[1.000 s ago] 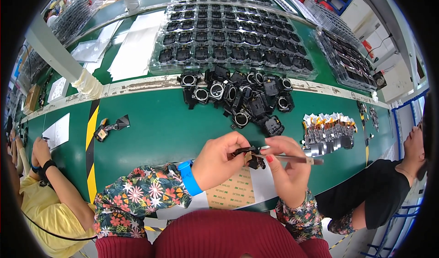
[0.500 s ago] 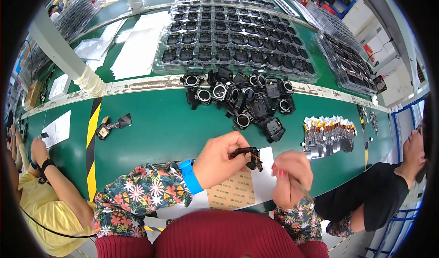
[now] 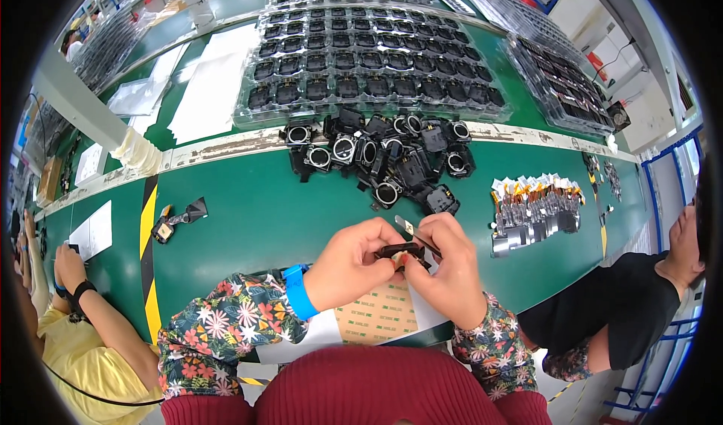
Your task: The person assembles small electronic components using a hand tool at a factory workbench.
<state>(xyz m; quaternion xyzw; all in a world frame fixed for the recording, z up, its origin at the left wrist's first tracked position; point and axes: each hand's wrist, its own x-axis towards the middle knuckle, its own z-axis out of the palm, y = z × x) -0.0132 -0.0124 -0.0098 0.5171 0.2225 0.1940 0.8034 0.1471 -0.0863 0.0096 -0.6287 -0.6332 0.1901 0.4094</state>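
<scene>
A small black plastic housing [image 3: 390, 250] is pinched between the thumb and fingers of my left hand [image 3: 354, 263], above the front of the bench. Against its right side my right hand [image 3: 452, 271] is closed, with the thumb tip pressed near a small pale patch on the part. A slim grey metal tool [image 3: 408, 227] sticks out from between my right fingers; its other end is hidden. Beneath both hands lies a tan backing sheet [image 3: 376, 316] with green print, on white paper [image 3: 425, 304]. Beyond them is a pile of black housings with round rings [image 3: 388, 193].
Clear trays of black parts [image 3: 346, 86] stand behind a worn white ledge [image 3: 218, 148]. Flex-cable parts [image 3: 535, 214] lie in a bunch at right. One loose camera-like part [image 3: 163, 229] lies left, near striped tape [image 3: 151, 267]. Co-workers sit on both sides.
My right hand has moved left and in to the housing, now with the metal tool showing between its fingers. My left hand keeps its hold, shifted slightly left. The whole view has shifted slightly.
</scene>
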